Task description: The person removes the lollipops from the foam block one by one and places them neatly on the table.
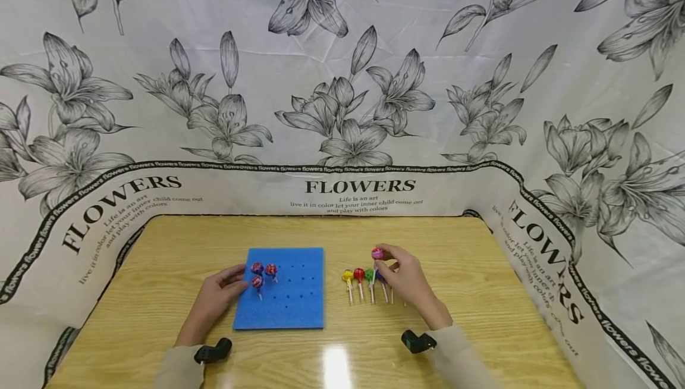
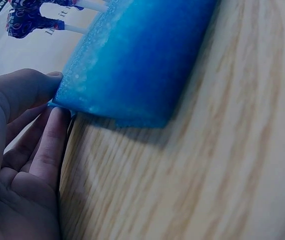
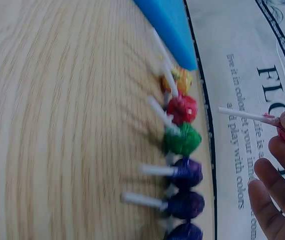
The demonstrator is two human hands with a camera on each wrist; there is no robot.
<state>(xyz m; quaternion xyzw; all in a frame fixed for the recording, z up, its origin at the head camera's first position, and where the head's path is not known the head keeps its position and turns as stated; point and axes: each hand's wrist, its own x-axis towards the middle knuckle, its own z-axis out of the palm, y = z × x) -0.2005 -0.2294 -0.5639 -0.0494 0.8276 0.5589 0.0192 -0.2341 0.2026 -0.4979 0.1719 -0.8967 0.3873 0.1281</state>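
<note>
In the head view, a blue foam board point(image 1: 299, 316) with rows of small holes lies on the table. Three dark red-and-blue wrapped lollipops point(image 1: 270, 270) stand in its far left part. My left hand point(image 1: 214, 297) pinches the board's left edge, the thumb point(image 2: 35, 87) along its upper edge in the left wrist view. Right of the board, my right hand point(image 1: 411, 285) holds a pink-red lollipop point(image 1: 377, 253) by its wrapped head, raised over the table, white stick downward. Below it lies a row of lollipops: yellow point(image 1: 348, 275), red point(image 1: 359, 274), green point(image 3: 183, 139) and several purple point(image 3: 186, 205).
The wooden table point(image 1: 364, 341) reaches back to a white cloth backdrop point(image 1: 257, 193) with flower drawings and lettering, which also closes off both sides. Black wrist devices point(image 1: 213, 351) sit at both cuffs. Light glares on the near table surface.
</note>
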